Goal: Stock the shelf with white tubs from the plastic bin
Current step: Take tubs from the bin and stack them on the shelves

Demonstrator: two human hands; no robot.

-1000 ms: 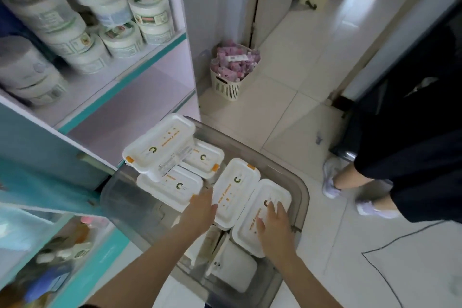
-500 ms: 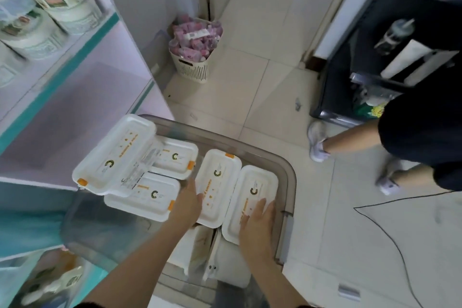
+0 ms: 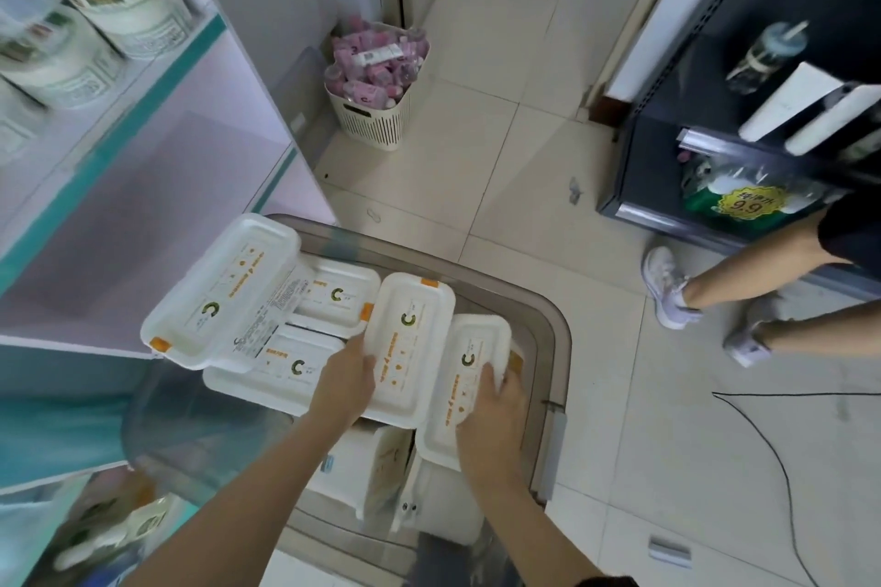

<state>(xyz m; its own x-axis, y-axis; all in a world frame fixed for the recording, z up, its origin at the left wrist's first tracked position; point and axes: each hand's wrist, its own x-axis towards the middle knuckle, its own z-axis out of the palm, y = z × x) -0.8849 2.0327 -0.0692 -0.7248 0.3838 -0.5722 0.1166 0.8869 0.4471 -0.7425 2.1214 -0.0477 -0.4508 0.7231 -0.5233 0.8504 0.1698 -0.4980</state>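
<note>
A clear grey plastic bin [image 3: 555, 324] stands on the floor and holds several flat white tubs with orange tabs. My left hand [image 3: 345, 384] grips the near left edge of the middle white tub [image 3: 410, 338]. My right hand [image 3: 493, 405] curls over the rightmost white tub [image 3: 465, 372], fingers wrapped on its right edge. A larger white tub [image 3: 224, 291] lies tilted on the bin's left rim. The teal-edged shelf [image 3: 143, 186] is to the left, its pale middle level bare.
Round white jars [image 3: 109, 0] fill the shelf's upper level. A slatted basket of pink packets [image 3: 376, 76] stands by the wall. Another person's legs and white shoes [image 3: 667, 286] are at the right, beside a dark display unit [image 3: 715, 186]. A black cable [image 3: 772, 458] lies on the tiles.
The view swung right and down. My left hand slid onto the middle tub's edge. My right hand's fingers curled round the rightmost tub, which has tilted up slightly.
</note>
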